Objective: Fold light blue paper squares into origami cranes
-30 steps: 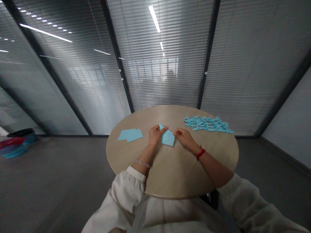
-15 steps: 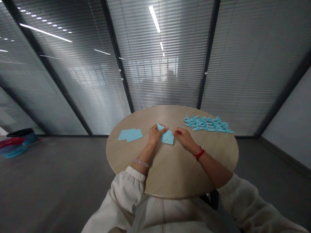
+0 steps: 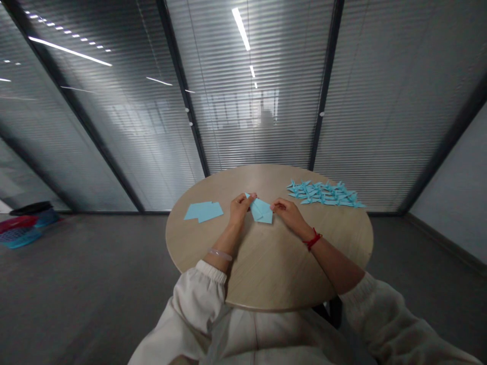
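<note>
A partly folded sheet of light blue origami paper [image 3: 262,211] is held between my hands above the middle of the round table. My left hand [image 3: 239,207] pinches its upper left side, thumb on the near face, and a small blue tip shows above the fingers. At the paper's right corner, my right hand [image 3: 288,212] has its thumb and fingertips closed on the edge. Fold lines cross the visible face. To the left lie flat blue paper sheets [image 3: 204,211], overlapping. Several folded blue paper cranes [image 3: 323,193] sit in rows at the back right.
The round wooden table [image 3: 281,274] has its near edge close to my body. Behind it stands a glass wall with blinds [image 3: 262,147]. Baskets [image 3: 23,230] rest on the floor at far left.
My left hand has shifted its grip slightly left along the paper, with the thumb further up. More of the paper's face shows. My right hand stays at the right corner.
</note>
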`<state>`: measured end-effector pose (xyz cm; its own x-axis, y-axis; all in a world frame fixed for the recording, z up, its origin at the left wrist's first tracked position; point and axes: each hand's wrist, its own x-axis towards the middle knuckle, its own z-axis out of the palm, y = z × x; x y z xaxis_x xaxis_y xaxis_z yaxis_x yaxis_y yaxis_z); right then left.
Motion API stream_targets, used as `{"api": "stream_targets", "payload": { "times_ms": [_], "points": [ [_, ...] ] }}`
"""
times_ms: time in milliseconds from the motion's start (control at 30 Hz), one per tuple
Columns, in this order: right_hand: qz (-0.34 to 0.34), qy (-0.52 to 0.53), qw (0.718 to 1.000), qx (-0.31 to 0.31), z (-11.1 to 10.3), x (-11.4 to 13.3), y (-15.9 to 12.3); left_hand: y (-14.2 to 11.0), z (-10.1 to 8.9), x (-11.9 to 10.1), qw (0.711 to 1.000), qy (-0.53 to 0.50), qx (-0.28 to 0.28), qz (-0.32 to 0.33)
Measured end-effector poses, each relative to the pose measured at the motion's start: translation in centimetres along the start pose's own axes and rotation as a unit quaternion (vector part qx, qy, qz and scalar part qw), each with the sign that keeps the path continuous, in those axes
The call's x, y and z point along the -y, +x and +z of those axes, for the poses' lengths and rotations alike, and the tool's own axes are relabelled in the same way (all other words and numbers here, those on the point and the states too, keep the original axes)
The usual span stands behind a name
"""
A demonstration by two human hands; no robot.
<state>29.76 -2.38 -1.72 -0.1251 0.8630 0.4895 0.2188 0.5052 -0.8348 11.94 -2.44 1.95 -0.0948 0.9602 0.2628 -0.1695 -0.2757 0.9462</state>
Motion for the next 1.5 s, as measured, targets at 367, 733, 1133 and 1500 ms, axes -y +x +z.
{"api": "stream_targets", "payload": {
  "times_ms": [367, 733, 1133, 1500],
  "points": [
    [0.025, 0.046, 0.998, -0.017, 0.02, -0.31, 0.19, 0.19, -0.21, 0.33, 1.0, -0.004, 0.003, 0.019],
    [0.029, 0.04, 0.999, -0.005, -0.15, 0.17, 0.09, 0.28, -0.5, 0.25, 0.999, -0.02, 0.016, 0.04],
    [0.032, 0.042, 0.999, -0.006, -0.19, 0.07, 0.16, 0.49, -0.48, 0.21, 0.998, -0.021, 0.023, 0.049],
    [0.038, 0.007, 0.998, -0.059, -0.43, -0.39, 0.42, 0.57, -0.52, 0.22, 1.0, 0.011, 0.019, 0.012]
  ]
}}
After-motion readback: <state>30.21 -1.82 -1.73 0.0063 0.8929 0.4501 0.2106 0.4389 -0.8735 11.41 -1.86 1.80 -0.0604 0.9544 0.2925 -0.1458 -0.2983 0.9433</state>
